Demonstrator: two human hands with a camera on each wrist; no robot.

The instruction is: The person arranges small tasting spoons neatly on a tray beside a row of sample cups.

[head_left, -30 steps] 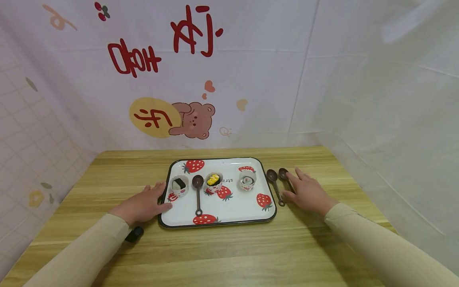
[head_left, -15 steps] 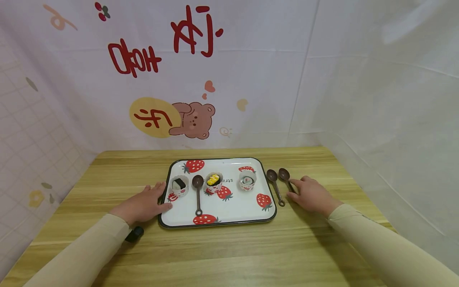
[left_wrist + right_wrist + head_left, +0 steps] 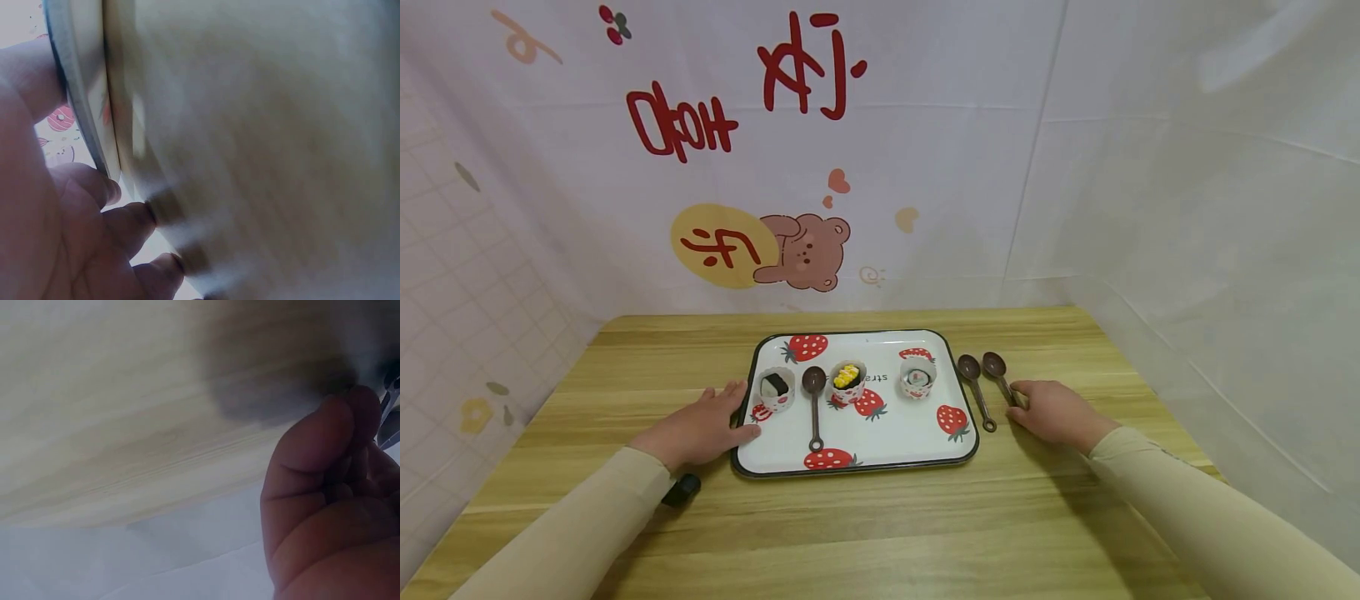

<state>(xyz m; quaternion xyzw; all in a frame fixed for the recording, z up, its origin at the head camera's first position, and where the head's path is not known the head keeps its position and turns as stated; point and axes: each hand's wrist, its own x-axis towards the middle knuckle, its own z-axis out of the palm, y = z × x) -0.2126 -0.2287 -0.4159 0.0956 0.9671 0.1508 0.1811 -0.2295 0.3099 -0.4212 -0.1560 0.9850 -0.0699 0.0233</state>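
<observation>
A white strawberry-print tray (image 3: 895,442) with a dark rim lies on the wooden table. My left hand (image 3: 696,427) holds its left edge, the thumb (image 3: 31,78) over the rim and the other fingers on the outer side. To the right of the tray, my right hand (image 3: 1060,411) pinches the handle of a brown spoon (image 3: 995,365), its bowl pointing away from me. Another brown spoon (image 3: 970,368) lies between that one and the tray. On the tray is a third spoon (image 3: 814,381), between a paper cup (image 3: 777,398) with a rice ball and a paper cup (image 3: 847,393) with yellow-topped sushi.
A third paper cup (image 3: 917,387), with a sushi roll in it, stands on the tray's right half. A small black object (image 3: 681,490) lies beside my left wrist. White printed cloth (image 3: 925,167) hangs behind the table and along both sides.
My right hand has drawn back toward me along the far-right spoon, from beside its bowl to its handle, and its fingers have closed there. My left hand has stayed on the tray's edge.
</observation>
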